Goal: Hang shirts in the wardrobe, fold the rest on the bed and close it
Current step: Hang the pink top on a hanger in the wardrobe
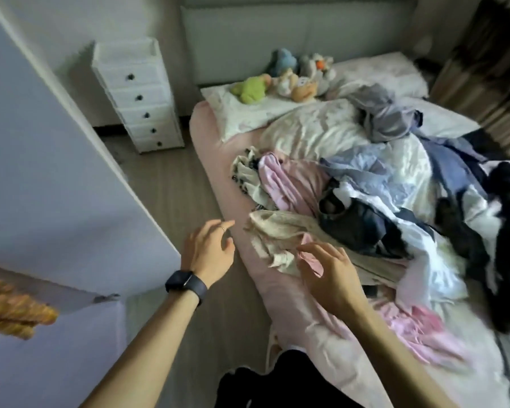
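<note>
While both arms reached out, left hand [208, 250]: fingers loose and spread, nothing held; it hovered over the floor just beside the mattress edge.
Left wrist: dark watch [186, 282]; thin ring [223, 229] on one finger.
Right hand [327, 278]: fingers splayed and slightly bent, nothing held, over the near end of a cream garment [277, 231]; contact could not be told.
Clothes pile [395, 201]: unfolded heap on the bed [218, 160], with blue, white, dark and grey pieces tangled together.
Pink garment [289, 181]: crumpled at the pile's left side, beyond the cream one.
Wardrobe door [56, 172]: white panel, stood at the left, apart from the bed.
Inside the wardrobe: something orange at the lower left, too blurred to name.
Drawer unit [139, 95]: white, narrow, against the far wall.
Soft toys [292, 78]: clustered at the head of the bed, by the pillow [242, 113].
</note>
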### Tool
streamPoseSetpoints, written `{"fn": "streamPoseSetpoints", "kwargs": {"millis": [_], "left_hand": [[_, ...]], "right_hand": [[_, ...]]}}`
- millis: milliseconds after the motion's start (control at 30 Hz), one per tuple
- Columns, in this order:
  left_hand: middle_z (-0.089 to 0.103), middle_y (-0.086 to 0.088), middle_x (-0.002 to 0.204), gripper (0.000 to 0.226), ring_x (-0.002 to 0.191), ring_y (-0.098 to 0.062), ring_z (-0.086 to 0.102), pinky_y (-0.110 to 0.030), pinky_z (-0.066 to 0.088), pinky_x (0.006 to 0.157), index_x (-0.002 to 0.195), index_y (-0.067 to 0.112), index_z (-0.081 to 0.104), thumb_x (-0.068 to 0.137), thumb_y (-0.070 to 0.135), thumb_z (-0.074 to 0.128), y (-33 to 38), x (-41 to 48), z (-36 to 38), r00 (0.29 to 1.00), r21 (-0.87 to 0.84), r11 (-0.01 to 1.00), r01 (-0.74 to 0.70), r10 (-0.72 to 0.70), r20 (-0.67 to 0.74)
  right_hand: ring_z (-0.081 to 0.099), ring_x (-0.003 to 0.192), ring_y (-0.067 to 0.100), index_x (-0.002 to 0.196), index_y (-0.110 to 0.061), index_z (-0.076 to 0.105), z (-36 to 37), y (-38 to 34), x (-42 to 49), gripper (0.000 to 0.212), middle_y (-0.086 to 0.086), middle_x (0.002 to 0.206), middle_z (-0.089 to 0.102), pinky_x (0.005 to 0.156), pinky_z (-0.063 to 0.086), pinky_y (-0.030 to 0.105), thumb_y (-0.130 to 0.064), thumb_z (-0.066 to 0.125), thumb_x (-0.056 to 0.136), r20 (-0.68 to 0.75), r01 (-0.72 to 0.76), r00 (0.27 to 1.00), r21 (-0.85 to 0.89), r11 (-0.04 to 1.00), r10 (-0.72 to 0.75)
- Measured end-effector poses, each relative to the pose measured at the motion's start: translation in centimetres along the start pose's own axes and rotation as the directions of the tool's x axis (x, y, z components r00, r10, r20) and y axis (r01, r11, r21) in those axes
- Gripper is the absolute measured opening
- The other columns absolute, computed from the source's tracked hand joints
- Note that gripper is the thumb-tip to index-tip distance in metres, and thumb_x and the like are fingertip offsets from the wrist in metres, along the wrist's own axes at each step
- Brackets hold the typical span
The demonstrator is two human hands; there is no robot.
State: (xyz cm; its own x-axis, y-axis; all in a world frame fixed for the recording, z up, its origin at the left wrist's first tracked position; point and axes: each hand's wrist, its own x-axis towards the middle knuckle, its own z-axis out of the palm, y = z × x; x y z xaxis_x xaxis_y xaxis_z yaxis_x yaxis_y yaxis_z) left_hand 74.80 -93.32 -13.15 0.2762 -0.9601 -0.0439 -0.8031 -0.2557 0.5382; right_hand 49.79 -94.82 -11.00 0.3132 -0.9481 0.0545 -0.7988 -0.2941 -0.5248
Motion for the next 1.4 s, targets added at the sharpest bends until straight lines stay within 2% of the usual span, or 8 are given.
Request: {"fn": "streamPoseSetpoints", "kwargs": {"millis": [133, 333, 500, 700, 967, 1133, 1267, 1400], "left_hand": [[0.055, -0.004, 0.136, 0.041, 0.125, -0.026, 0.053, -0.037, 0.038, 0.108, 0.132, 0.021, 0.064, 0.092, 0.014, 0.061, 6.0, 2.9, 6.4, 0.964, -0.068, 0.985, -0.159, 0.169, 0.203], [0.058, -0.002, 0.132, 0.043, 0.122, -0.026, 0.054, -0.043, 0.038, 0.108, 0.130, 0.031, 0.064, 0.088, 0.024, 0.058, 12.1, 6.3, 13.3, 0.891, 0.044, 0.948, -0.316, 0.280, 0.356], [0.051, 0.004, 0.141, 0.045, 0.130, -0.021, 0.046, -0.039, 0.031, 0.113, 0.137, 0.038, 0.055, 0.092, 0.030, 0.054, 13.3, 8.6, 18.0, 0.865, 0.162, 0.935, -0.316, 0.214, 0.454], [0.038, 0.001, 0.153, 0.054, 0.138, -0.023, 0.037, -0.039, 0.030, 0.114, 0.146, 0.036, 0.045, 0.093, 0.030, 0.050, 10.4, 10.8, 22.7, 0.828, 0.287, 0.923, -0.255, 0.055, 0.559], [0.001, 0.000, 0.167, 0.076, 0.148, -0.030, 0.023, -0.047, 0.018, 0.121, 0.159, 0.033, 0.009, 0.095, 0.036, 0.050, 2.9, 13.2, 33.5, 0.698, 0.368, 0.892, -0.263, -0.087, 0.710], [-0.008, 0.001, 0.167, 0.075, 0.151, -0.032, 0.015, -0.052, 0.008, 0.122, 0.160, 0.027, 0.006, 0.096, 0.040, 0.044, -2.3, 14.1, 40.5, 0.631, 0.385, 0.845, -0.372, -0.073, 0.772], [0.001, -0.002, 0.166, 0.071, 0.146, -0.037, 0.024, -0.051, 0.014, 0.121, 0.157, 0.023, 0.016, 0.096, 0.040, 0.046, -4.2, 14.0, 42.9, 0.619, 0.399, 0.822, -0.407, -0.073, 0.782], [-0.001, -0.001, 0.167, 0.075, 0.148, -0.036, 0.020, -0.051, 0.014, 0.121, 0.158, 0.026, 0.014, 0.094, 0.038, 0.049, -4.4, 13.6, 41.8, 0.603, 0.373, 0.845, -0.384, -0.077, 0.794]], "right_hand": [[0.057, 0.112, 0.026, 0.115, -0.030, 0.072, -2.5, 6.8, -2.3, 0.025, -0.006, 0.124, 0.068, 0.093, 0.044, 0.030, -0.028, 0.071, 0.091, -0.045, -0.298, 0.954, -0.024, 0.954, 0.297], [0.059, 0.110, 0.023, 0.124, -0.031, 0.068, -4.4, 14.1, -3.1, 0.029, -0.003, 0.129, 0.064, 0.096, 0.047, 0.037, -0.034, 0.065, 0.095, -0.039, -0.487, 0.872, 0.035, 0.873, 0.488], [0.054, 0.115, 0.023, 0.127, -0.029, 0.066, -4.4, 19.7, -1.9, 0.032, -0.003, 0.126, 0.065, 0.096, 0.045, 0.037, -0.035, 0.064, 0.095, 0.013, -0.535, 0.845, 0.034, 0.844, 0.535], [0.051, 0.120, 0.025, 0.135, -0.024, 0.059, -0.2, 24.9, 1.1, 0.039, 0.002, 0.133, 0.062, 0.101, 0.038, 0.033, -0.034, 0.057, 0.097, 0.195, -0.568, 0.803, -0.039, 0.822, 0.564], [0.059, 0.118, 0.030, 0.147, -0.018, 0.041, 12.7, 31.5, 3.6, 0.058, 0.010, 0.149, 0.044, 0.097, 0.047, 0.038, -0.041, 0.057, 0.096, 0.407, -0.718, 0.627, -0.026, 0.695, 0.664], [0.050, 0.127, 0.036, 0.154, -0.014, 0.025, 21.7, 35.2, 4.8, 0.077, 0.014, 0.154, 0.036, 0.096, 0.042, 0.039, -0.043, 0.063, 0.093, 0.429, -0.713, 0.614, -0.059, 0.699, 0.663], [0.061, 0.104, 0.043, 0.136, -0.011, 0.040, 24.7, 36.7, 4.3, 0.055, 0.022, 0.130, 0.053, 0.071, 0.038, 0.039, -0.044, 0.057, 0.096, 0.337, -0.720, 0.607, -0.149, 0.677, 0.720], [0.060, 0.101, 0.039, 0.118, -0.012, 0.054, 23.9, 35.6, 3.0, 0.035, 0.019, 0.115, 0.063, 0.072, 0.042, 0.038, -0.036, 0.058, 0.094, 0.364, -0.738, 0.602, -0.087, 0.669, 0.711]]}}
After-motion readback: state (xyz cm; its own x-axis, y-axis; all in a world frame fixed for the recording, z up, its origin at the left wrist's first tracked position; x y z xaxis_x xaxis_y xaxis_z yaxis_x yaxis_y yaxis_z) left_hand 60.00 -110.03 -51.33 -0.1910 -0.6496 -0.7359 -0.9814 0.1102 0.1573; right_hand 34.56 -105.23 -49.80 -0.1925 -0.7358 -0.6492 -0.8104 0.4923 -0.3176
